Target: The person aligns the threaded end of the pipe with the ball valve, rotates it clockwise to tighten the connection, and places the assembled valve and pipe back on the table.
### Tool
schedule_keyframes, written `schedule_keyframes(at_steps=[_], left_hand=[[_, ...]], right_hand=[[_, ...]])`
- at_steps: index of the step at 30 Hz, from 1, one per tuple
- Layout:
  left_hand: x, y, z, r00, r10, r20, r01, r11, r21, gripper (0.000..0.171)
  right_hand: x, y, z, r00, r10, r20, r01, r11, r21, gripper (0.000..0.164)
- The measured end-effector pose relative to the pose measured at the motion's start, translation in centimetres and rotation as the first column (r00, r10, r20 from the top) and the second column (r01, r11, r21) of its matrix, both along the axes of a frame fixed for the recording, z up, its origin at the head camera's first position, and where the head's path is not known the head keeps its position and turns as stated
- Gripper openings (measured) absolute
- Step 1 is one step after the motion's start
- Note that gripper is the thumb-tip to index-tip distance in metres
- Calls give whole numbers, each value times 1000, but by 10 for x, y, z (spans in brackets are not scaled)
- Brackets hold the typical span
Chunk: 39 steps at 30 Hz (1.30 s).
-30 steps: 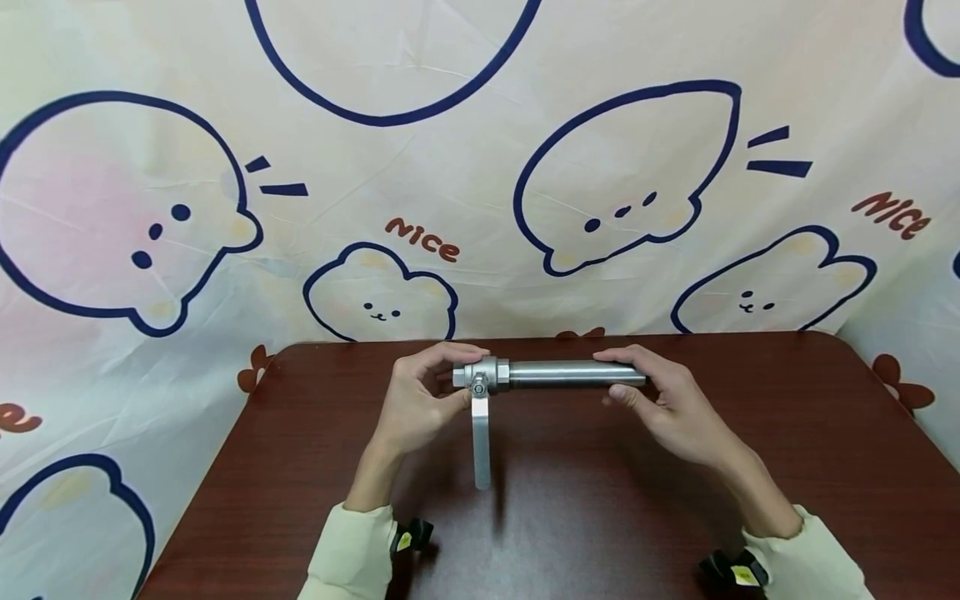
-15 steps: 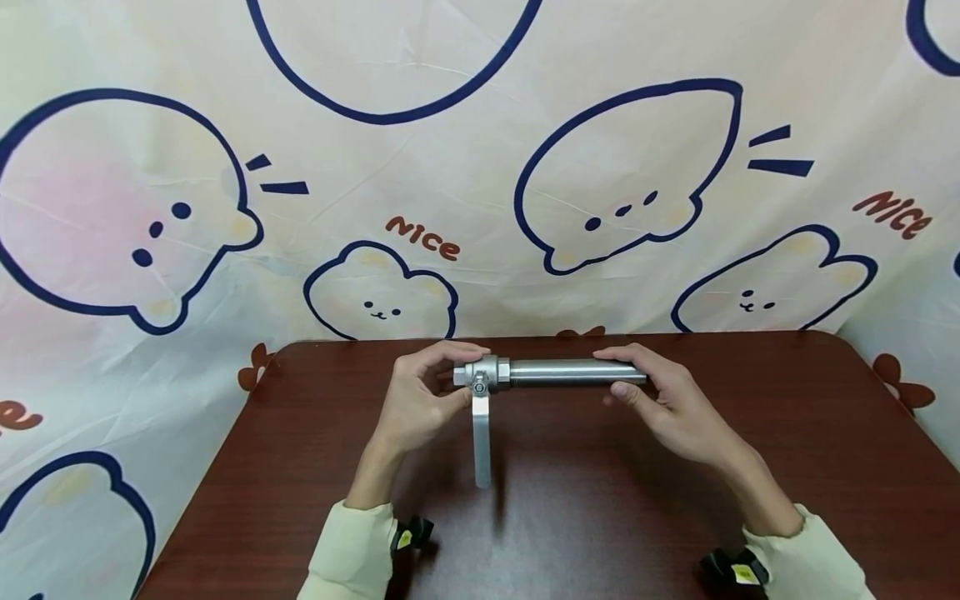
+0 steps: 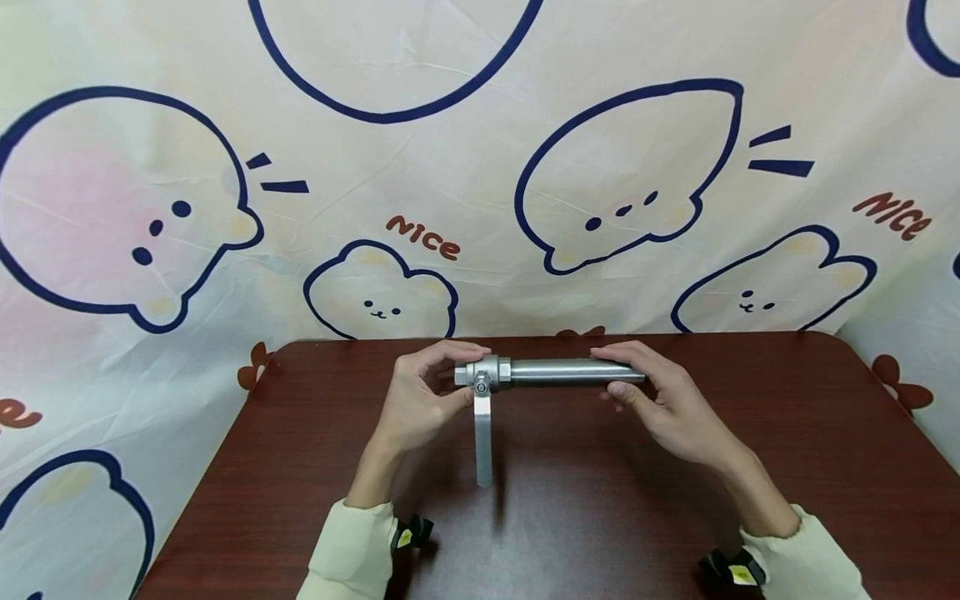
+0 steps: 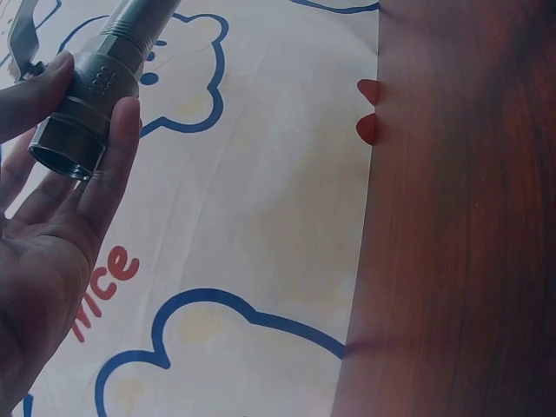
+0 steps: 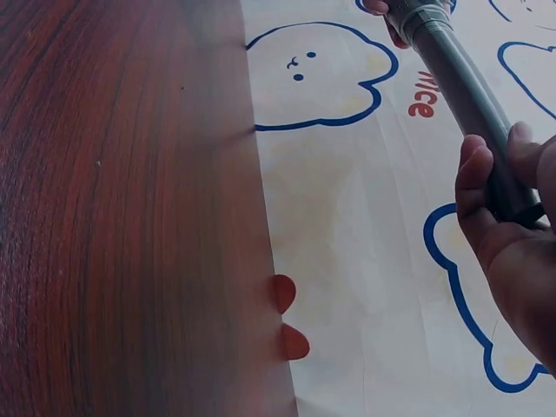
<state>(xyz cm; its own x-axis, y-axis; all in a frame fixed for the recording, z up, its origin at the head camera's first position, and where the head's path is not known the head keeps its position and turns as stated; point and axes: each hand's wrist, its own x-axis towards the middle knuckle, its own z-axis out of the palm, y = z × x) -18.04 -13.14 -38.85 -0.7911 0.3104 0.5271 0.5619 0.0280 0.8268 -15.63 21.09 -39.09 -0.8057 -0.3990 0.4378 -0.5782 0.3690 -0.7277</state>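
A metal ball valve (image 3: 489, 372) with a flat lever handle (image 3: 483, 442) is joined to a straight steel pipe (image 3: 558, 372), held level above the table. My left hand (image 3: 420, 400) grips the valve body between thumb and fingers; the lever points toward me. In the left wrist view the valve's open hex end (image 4: 69, 148) faces the camera, with threads showing where the pipe enters. Around the pipe's free end, my right hand (image 3: 678, 408) pinches with thumb below and fingers above. The right wrist view shows the pipe (image 5: 465, 87) running from the right hand (image 5: 521, 269) up to the valve.
Beneath both hands lies a dark brown wooden table (image 3: 585, 517) with rounded far corners. A pale cloth (image 3: 480, 183) printed with blue cartoon outlines hangs behind it. Black camera mounts (image 3: 412, 533) sit at the wrists, beside light sleeves (image 3: 348, 550).
The right hand's fingers have shifted very slightly left along the pipe. Otherwise both hands keep their hold, and the valve and pipe stay nearly in place.
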Motion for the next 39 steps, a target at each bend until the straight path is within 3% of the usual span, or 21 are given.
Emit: schedule_keyframes(at_steps=[7,20,39], left_hand=[[-1,0,1,1000,-3,-10,4,1000,2,44],[0,-1,2,1000,4,-6,-4,1000,-7,44],[0,0,2,1000,-9,-11,9,1000,2,43]], right_hand=[[1,0,2,999,-48,-5,48,998,45,54],[-1,-1,1,997,-47,-66,50,998,35,52],[0,2,1,999,-33,-32,33,999,28,51]])
